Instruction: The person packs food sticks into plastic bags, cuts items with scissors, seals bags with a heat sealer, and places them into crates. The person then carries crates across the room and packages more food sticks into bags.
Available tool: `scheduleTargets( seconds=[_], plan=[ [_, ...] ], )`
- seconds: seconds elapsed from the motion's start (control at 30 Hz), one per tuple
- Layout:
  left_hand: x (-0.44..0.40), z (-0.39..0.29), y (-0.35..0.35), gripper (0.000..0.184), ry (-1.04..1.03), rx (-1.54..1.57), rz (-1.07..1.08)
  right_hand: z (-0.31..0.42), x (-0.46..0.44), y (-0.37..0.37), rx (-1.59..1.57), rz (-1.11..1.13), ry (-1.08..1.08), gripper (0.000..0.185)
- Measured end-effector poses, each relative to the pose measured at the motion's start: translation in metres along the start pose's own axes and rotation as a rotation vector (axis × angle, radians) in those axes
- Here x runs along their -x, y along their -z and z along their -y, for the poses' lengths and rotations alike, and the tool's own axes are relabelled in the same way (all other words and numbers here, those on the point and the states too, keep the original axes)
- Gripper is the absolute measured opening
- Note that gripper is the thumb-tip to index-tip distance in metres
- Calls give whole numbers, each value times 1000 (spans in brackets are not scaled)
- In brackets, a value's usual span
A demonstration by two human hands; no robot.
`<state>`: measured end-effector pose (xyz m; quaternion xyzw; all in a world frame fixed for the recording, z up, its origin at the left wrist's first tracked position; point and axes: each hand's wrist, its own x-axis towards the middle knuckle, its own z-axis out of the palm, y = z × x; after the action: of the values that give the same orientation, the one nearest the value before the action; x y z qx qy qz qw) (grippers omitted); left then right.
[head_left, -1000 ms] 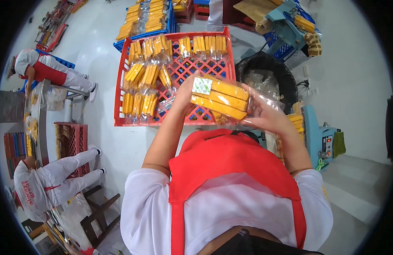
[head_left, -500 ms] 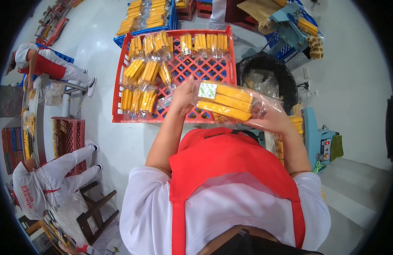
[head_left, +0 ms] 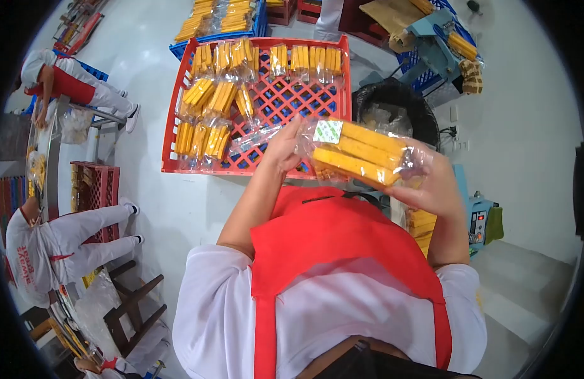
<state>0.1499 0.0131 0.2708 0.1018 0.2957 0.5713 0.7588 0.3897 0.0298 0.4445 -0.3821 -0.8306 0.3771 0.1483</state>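
Between my two hands is a clear plastic pack of yellow sticks (head_left: 361, 151), with a white and green label near its left end. My left hand (head_left: 284, 148) grips the left end of the wrapping. At the opposite end, my right hand (head_left: 434, 183) is closed round the plastic, its thumb low near the stick ends. The pack is held above the near right edge of a red plastic crate (head_left: 304, 101). Similar packs (head_left: 219, 98) lie in rows along that crate's left and far sides.
Right of the crate stands a bin (head_left: 393, 101) with a black liner and plastic scraps. A blue machine (head_left: 478, 218) is at my right. A blue crate (head_left: 260, 28) with more packs sits beyond. At the left, people (head_left: 64, 246) in white work by tables.
Both hands have moved slightly right with the pack, which now sits further right over the crate's edge. The whole view has shifted a little.
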Motion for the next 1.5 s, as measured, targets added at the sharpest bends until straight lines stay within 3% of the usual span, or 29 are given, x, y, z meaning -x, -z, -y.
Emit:
scheduleTargets(
  seconds=[0.13,0.2,0.27,0.3,0.37,0.43,0.47,0.53,0.67,0.73,0.8,0.87,0.93,1.0,1.07,1.2,1.5],
  plan=[
    [-3,-6,-5,42,-61,4,-37,9,3,8,3,-108,165,61],
    [-1,-4,-9,43,-70,19,-59,11,0,8,-82,-76,118,61],
    [-3,1,-7,43,6,61,95,12,3,9,-166,-53,69,61],
    [-2,4,-8,43,9,-1,-56,12,7,10,-84,-54,103,60],
    [-3,2,-7,43,-22,44,-14,17,8,12,-4,-47,135,60],
    [0,2,-8,42,-51,85,26,24,9,14,-147,-49,103,61],
    [3,3,-12,42,-21,57,-62,22,8,14,-146,-51,104,61],
    [3,2,-15,41,-4,25,-138,13,4,9,-21,87,65,60],
    [-7,16,10,41,76,13,31,-1,0,-12,9,-10,151,60],
    [11,9,-28,43,23,-49,-35,1,-6,-12,142,87,103,63],
    [12,8,-22,46,34,-61,-46,8,-11,-6,113,105,88,61],
    [23,-3,-27,51,151,332,346,5,-13,0,82,112,68,58],
    [21,-1,-25,55,131,307,413,-6,-15,8,-83,179,-122,52],
    [24,1,-31,63,-100,123,363,-2,-14,16,-137,139,-120,43],
    [21,-1,-32,68,-179,129,376,-2,-12,23,-491,-37,-120,39],
    [24,-14,-34,81,-372,-1,358,-11,-10,38,-539,-65,-168,32],
    [31,-24,-41,92,-418,-96,370,-43,-2,33,-655,-2,-84,29]
  ],
)
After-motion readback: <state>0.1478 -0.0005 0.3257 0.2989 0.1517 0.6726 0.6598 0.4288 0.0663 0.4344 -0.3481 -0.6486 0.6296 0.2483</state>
